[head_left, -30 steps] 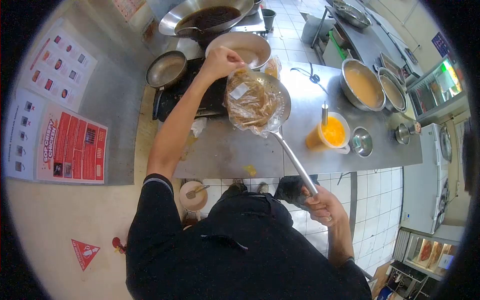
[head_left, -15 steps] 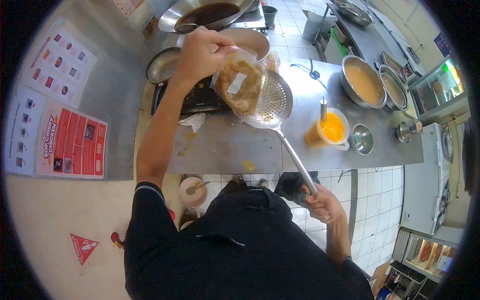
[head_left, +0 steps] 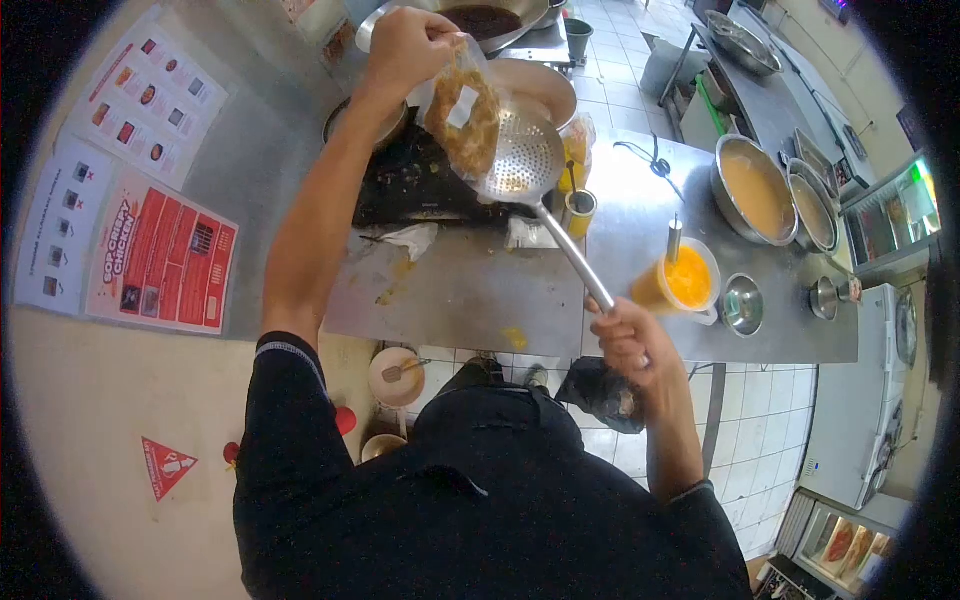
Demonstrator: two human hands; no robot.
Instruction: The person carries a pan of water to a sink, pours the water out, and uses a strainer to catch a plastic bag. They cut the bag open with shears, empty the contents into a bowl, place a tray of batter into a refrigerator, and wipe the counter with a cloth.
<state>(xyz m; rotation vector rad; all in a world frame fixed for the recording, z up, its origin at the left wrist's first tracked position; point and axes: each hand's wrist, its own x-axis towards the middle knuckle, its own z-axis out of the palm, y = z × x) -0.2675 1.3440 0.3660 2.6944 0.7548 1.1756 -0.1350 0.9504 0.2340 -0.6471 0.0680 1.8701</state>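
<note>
Pinched at its top in my left hand hangs a clear plastic bag of brown food with a white label. My right hand is wrapped round the long metal handle of a perforated skimmer. The skimmer's round bowl is just right of the bag and partly behind it, above the black stove. Small bits lie in the bowl. A wide pan is beyond it.
On the steel counter are a jug of orange liquid, a small steel bowl, a yellow container, a crumpled white cloth and large bowls of batter. A wok of dark liquid stands at the back.
The bag and my left hand have risen slightly. My right hand and the skimmer have moved up and left. The camera view has shifted, showing more of the stove and the yellow container.
</note>
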